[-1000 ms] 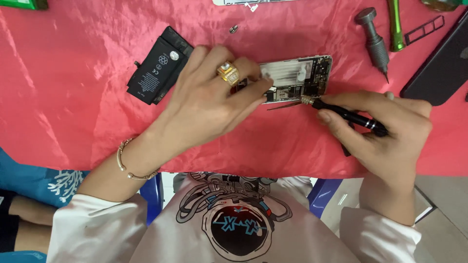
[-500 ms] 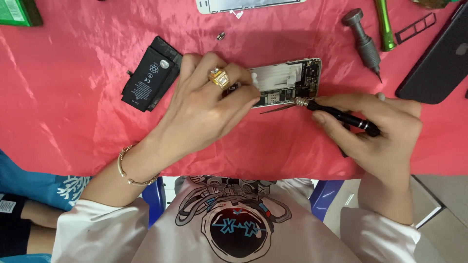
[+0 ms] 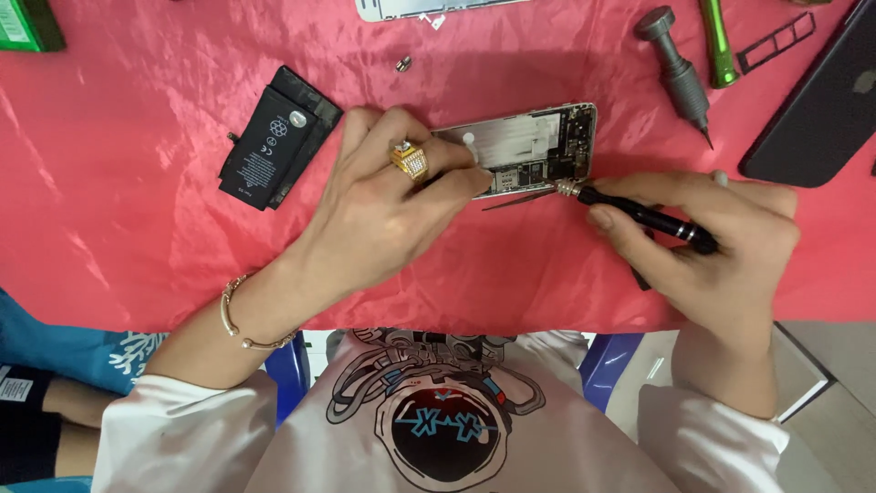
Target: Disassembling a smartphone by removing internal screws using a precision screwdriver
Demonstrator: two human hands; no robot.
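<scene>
The left hand [image 3: 392,196] lies with its fingers half curled on the opened phone [image 3: 529,151] and presses it down on the red cloth [image 3: 137,228] of the bench. The right hand [image 3: 721,246] is closed around a black screwdriver [image 3: 643,216], and the tip touches the near right corner of the phone. A thin pair of tweezers [image 3: 518,199] lies just beside that edge.

The work looks to be somewhere in the middle. The phone is already open, and its black battery [image 3: 274,137] lies out on the cloth, to the left of the left hand. A small screw [image 3: 402,64] lies far of the hand. The boards inside the phone are not removed yet.

On the far right lie a grey screwdriver [image 3: 680,73], a green tool [image 3: 716,46] and a small black tray frame [image 3: 776,41], which is empty. A dark back cover [image 3: 821,100] lies at the right edge. A white part [image 3: 429,7] shows at the far edge, and I cannot tell what it is.
</scene>
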